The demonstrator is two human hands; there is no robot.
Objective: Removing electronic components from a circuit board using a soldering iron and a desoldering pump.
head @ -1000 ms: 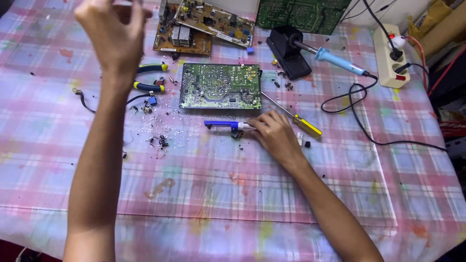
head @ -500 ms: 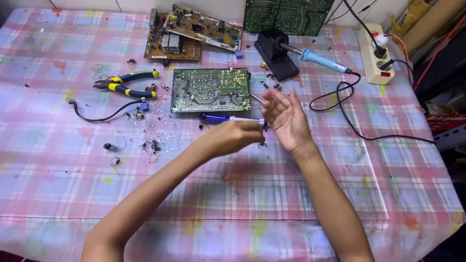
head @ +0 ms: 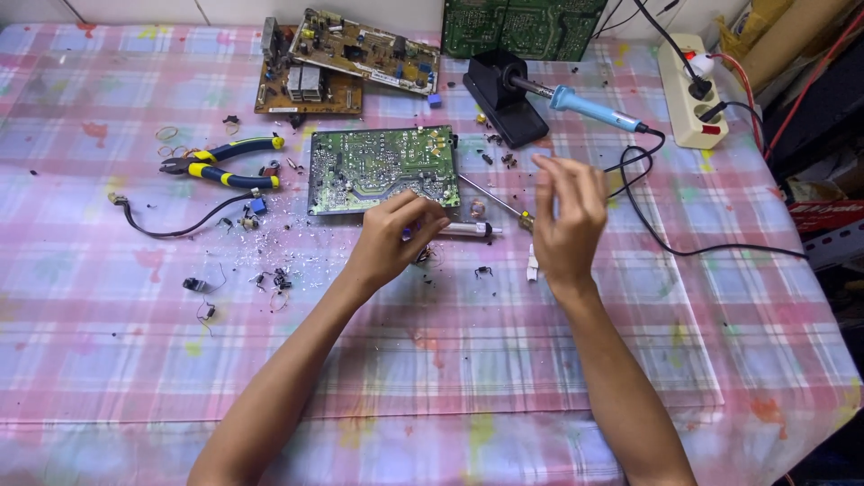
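Half a second back the two hands met just below the board; now they have drawn apart. The left hand sits at the middle of the frame, its grip pinched on the end of a slim pen-like tool lying on the desk just under the green board. The right hand has lifted to the right of centre, its grip loosely curled with thumb and forefinger close; I cannot tell whether anything is between them. A thin metal screwdriver shaft runs between the hands. Upper right, a blue-handled iron rests in its black stand. Yellow-and-blue pliers lie left on the checked plastic cloth, among scattered bits.
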